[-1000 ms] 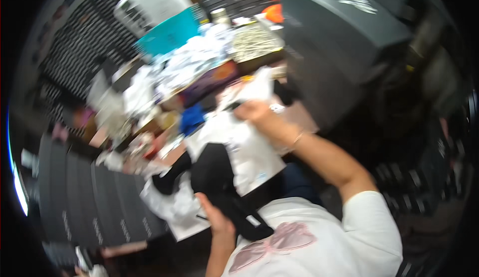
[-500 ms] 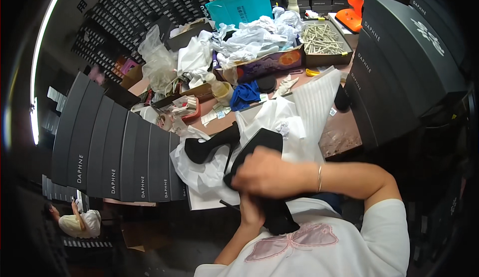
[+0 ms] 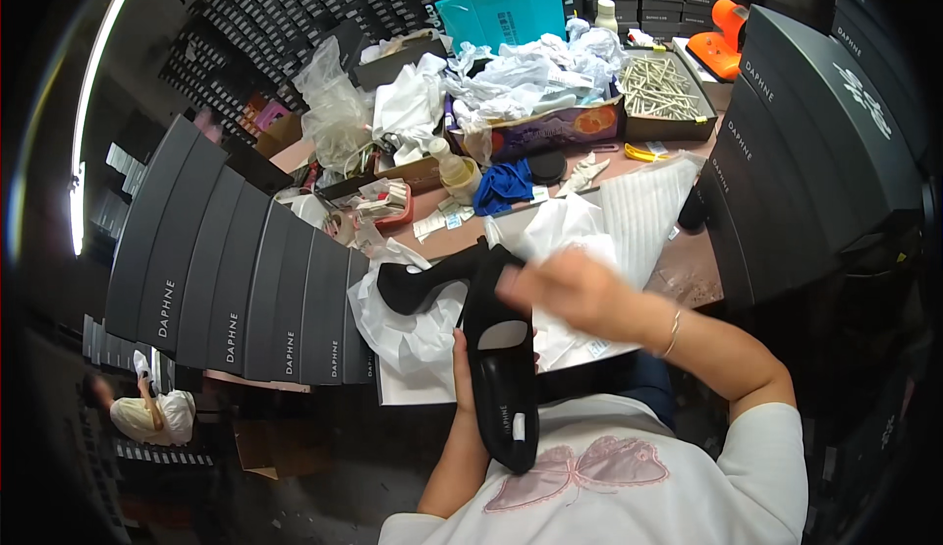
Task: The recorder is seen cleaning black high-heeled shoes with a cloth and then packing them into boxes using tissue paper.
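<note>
A black high-heeled shoe [image 3: 503,388] stands in front of my chest, its inner sole showing with a pale patch and a small white label. My left hand [image 3: 463,373] is closed around it from below; most of its fingers lie behind the shoe. Smeared by motion, my right hand [image 3: 575,292] hovers beside the upper end of this shoe, and its finger pose is not readable. The matching black high-heeled shoe [image 3: 417,288] lies on its side on crumpled white tissue paper [image 3: 408,344], just beyond my left hand.
Stacked dark shoeboxes rise at left [image 3: 231,280] and right [image 3: 786,152]. Farther back are a box of crumpled paper [image 3: 550,133], a tray of pale sticks [image 3: 707,123], a bottle [image 3: 454,167] and a blue cloth [image 3: 503,187]. Another person [image 3: 157,415] sits at far left.
The held shoe has turned so its inside faces up. My right hand has moved up and right, off its earlier place over the shoe. The whole view has shifted slightly.
</note>
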{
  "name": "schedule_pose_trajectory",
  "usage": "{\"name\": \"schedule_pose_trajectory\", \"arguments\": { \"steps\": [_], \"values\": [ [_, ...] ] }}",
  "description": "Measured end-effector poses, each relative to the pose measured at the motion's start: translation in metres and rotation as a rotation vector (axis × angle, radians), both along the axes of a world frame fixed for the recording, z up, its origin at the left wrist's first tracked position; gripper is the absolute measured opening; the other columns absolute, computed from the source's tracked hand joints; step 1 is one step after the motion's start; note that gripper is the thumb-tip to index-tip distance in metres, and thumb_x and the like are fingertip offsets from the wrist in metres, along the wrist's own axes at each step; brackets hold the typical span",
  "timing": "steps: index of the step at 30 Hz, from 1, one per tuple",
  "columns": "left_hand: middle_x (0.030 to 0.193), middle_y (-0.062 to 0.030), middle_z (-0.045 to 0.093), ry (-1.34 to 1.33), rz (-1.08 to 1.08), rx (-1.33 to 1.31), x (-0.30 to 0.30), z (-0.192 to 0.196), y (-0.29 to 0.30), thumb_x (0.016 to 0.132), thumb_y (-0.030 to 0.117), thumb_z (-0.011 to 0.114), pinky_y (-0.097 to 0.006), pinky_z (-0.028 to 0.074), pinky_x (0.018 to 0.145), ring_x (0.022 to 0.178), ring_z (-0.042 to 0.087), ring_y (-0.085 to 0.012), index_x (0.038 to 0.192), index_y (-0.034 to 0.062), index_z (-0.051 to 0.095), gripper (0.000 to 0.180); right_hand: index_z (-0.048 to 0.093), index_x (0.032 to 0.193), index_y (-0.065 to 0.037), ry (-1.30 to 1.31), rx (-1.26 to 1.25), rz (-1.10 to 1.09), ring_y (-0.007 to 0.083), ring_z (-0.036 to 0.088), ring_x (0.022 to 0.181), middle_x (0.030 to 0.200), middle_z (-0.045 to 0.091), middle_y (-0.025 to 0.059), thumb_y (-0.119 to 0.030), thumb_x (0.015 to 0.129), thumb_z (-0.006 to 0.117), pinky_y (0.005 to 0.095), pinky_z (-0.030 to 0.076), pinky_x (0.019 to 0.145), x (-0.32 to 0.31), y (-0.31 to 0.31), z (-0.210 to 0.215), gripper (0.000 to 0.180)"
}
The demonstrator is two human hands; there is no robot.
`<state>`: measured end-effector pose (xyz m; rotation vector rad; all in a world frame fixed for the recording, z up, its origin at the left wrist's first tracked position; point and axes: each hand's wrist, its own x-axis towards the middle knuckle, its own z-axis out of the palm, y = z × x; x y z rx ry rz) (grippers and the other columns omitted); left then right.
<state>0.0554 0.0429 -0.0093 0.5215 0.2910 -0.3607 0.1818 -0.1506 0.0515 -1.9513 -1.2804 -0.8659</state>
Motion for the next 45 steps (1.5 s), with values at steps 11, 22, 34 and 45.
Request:
{"name": "schedule_pose_trajectory", "arguments": {
  "steps": [11,22,34,45],
  "values": [
    [0.09,-0.0068,0.049,0.126,-0.159,-0.965,-0.017,-0.041,0.003,0.074,0.047,0.076,-0.029,0.052,0.074,0.084,0.051,-0.0156,0.105,-0.0022,0.048,0.065,0.056,0.123,-0.004,0.335,0.177,0.087,0.0285,0.06,0.083,0.098,0.057,0.0146,0.006,0.077,0.063,0.033,0.051,0.07,-0.031,0.043,-0.032,0.048],
    [0.081,-0.003,0.046,0.058,-0.042,-1.115,-0.009,-0.056,0.029,0.088,0.032,0.063,-0.026,0.049,0.063,0.07,0.05,-0.0137,0.103,-0.0008,0.045,0.04,0.056,0.125,-0.002,0.789,0.296,0.249,0.031,0.058,0.088,0.102,0.058,0.0157,0.006,0.083,0.055,0.0368,0.049,0.079,-0.056,0.033,-0.018,0.043],
    [0.088,-0.0076,0.054,-0.213,0.053,-1.131,0.035,-0.049,0.054,0.079,0.014,0.074,-0.029,0.056,0.073,0.081,0.06,-0.0177,0.099,-0.0019,0.051,0.034,0.059,0.125,-0.005,0.792,0.18,0.579,0.0229,0.058,0.079,0.097,0.056,0.0126,0.007,0.074,0.059,0.0315,0.05,0.072,-0.099,0.061,-0.008,0.052],
    [0.123,-0.0178,0.054,-0.291,0.696,-0.613,0.038,-0.023,0.085,0.083,0.036,0.067,-0.037,0.043,0.103,0.114,0.053,-0.0271,0.139,-0.0059,0.031,0.078,0.058,0.124,0.0,0.778,0.352,0.31,0.0266,0.06,0.09,0.109,0.056,0.0158,0.005,0.076,0.06,0.0316,0.049,0.08,-0.096,0.043,-0.015,0.048]
  ]
}}
